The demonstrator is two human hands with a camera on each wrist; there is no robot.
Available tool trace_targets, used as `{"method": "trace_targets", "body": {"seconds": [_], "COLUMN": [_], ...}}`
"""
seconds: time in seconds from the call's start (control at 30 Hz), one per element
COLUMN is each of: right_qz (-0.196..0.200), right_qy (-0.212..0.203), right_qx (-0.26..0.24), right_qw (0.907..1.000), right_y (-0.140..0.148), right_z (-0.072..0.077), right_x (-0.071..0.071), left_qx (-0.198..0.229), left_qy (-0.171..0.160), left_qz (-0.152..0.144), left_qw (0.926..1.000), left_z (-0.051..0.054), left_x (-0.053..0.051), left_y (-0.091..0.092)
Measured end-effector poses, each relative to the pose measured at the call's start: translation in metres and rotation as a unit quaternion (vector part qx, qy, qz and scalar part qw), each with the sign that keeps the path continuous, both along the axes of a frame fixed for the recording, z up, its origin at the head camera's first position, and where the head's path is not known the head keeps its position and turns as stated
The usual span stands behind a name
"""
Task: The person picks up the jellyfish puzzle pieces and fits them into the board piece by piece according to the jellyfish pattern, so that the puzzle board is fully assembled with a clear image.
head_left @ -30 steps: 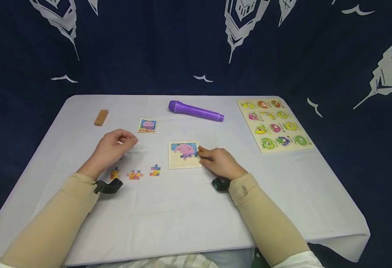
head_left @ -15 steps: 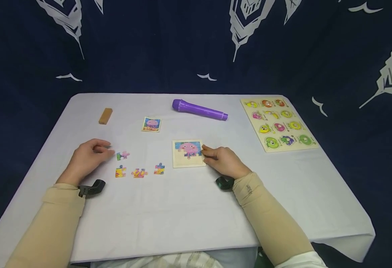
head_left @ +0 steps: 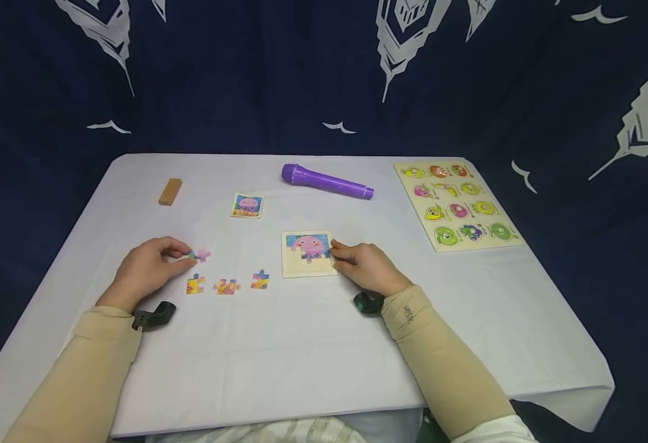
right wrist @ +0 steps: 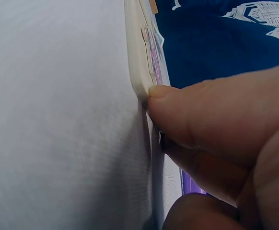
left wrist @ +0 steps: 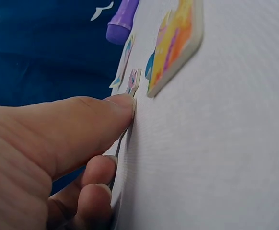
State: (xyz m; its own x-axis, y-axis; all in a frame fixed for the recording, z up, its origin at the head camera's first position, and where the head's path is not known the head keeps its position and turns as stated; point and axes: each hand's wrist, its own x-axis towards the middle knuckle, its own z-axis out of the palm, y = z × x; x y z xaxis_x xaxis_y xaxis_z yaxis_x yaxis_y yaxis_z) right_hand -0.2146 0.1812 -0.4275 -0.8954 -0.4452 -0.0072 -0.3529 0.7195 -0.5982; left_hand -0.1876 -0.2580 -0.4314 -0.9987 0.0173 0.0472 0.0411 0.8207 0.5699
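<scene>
Our left arm (head_left: 77, 375) and right arm (head_left: 445, 357) reach forward, well apart. Left hand (head_left: 146, 271) pinching, thumb (left wrist: 82, 127) extended, lower fingers (left wrist: 95, 203) curled. Our right hand (head_left: 369, 268) pinches too, angled inward.

- A puzzle piece (head_left: 202, 254) lies at the fingertips of the left hand (head_left: 149, 267).
- Right of the left hand, nearer the person than that piece, three loose pieces (head_left: 226, 287) sit in a row.
- A block (head_left: 170, 192) lies beyond the left hand; a card (head_left: 247, 206), beyond and to its right.
- A puzzle tray (head_left: 308, 269) touches the right hand (head_left: 369, 267), on its left.
- A microphone (head_left: 328, 181) lies beyond the right hand; a board (head_left: 456, 223), beyond and to its right.
</scene>
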Motion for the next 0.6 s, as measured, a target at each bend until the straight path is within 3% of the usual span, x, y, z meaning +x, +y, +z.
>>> {"method": "trace_targets", "body": {"seconds": [0.37,0.6], "right_qz": [-0.002,0.0], "right_qy": [-0.004,0.004], "right_qx": [0.005,0.004], "right_qw": [1.0,1.0], "right_y": [-0.001,-0.001], "right_z": [-0.001,0.0006], "right_x": [0.0006,0.0009], "left_qx": [0.026,0.038], "left_qy": [0.007,0.034], "left_qz": [0.005,-0.003], "left_qw": [0.9996,0.9987], "left_z": [-0.001,-0.002], "left_x": [0.0027,0.0014], "left_y": [0.0006,0.002]}}
